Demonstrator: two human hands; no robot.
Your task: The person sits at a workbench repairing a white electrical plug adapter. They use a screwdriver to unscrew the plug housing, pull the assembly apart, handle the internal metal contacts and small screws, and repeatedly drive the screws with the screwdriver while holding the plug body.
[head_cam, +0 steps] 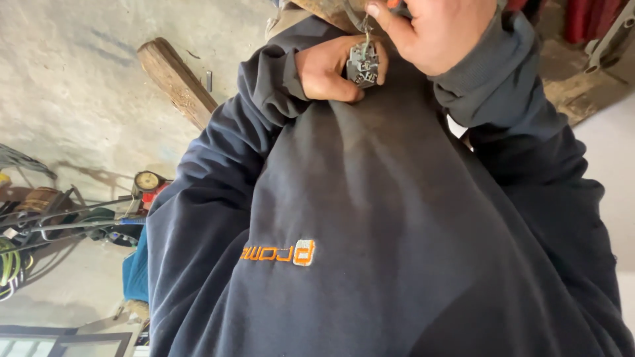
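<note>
My left hand (329,68) is clamped around a small grey part (363,64), a blocky metal-and-plastic fitting with ridges and little terminals on its face. It sits at the top of the view, pressed against my dark sweatshirt (370,218), with its long axis running roughly up and down. My fingers wrap it from the left, thumb along its lower edge.

My right hand (436,30) is just above and to the right of the part, closed into a loose fist, the thumb tip pointing left at the upper edge. A thin wire (364,26) rises from the part toward that hand; I cannot tell whether the fingers pinch the wire or something else, since the frame cuts them off. A sliver of orange shows at the very top, too little to name.

Both hands are touching or nearly so; the left is the one bearing the part.

The sweatshirt is soft, creased fleece with an orange stitched mark. Beside my left sleeve a rough wooden beam (177,82) leans against a pale plastered wall (73,73). Lower left lie tangled hoses and tools (66,218).
</note>
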